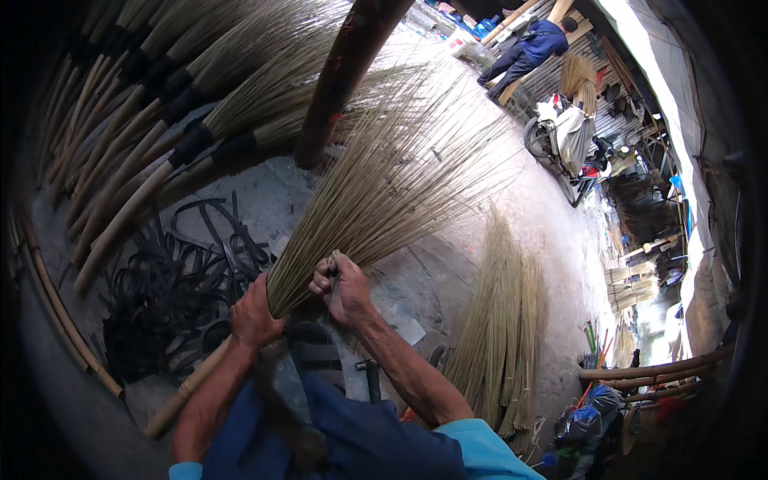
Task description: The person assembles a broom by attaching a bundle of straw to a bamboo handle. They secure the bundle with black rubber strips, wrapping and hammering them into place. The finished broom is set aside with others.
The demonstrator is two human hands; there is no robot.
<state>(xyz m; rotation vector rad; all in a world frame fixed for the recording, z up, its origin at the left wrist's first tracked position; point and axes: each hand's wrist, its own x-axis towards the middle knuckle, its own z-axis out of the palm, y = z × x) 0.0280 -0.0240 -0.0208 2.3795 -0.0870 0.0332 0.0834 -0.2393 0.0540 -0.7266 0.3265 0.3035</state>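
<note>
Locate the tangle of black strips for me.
In the head view, the tangle of black strips lies on the floor at the left, between the slanted brooms and the left hand.

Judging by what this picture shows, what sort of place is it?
Likely a broom-making workshop: many brooms fill the upper left, tangled black strips lie nearby, and the left hand grips a sheaf of stalks.

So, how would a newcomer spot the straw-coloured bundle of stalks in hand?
Find the thick, dark-brown pole slanting in from the top edge. Just right of its foot, the straw-coloured bundle of stalks fans upward from the person's bare left hand. Unlike the black-banded brooms at upper left, it shows no band.
</note>
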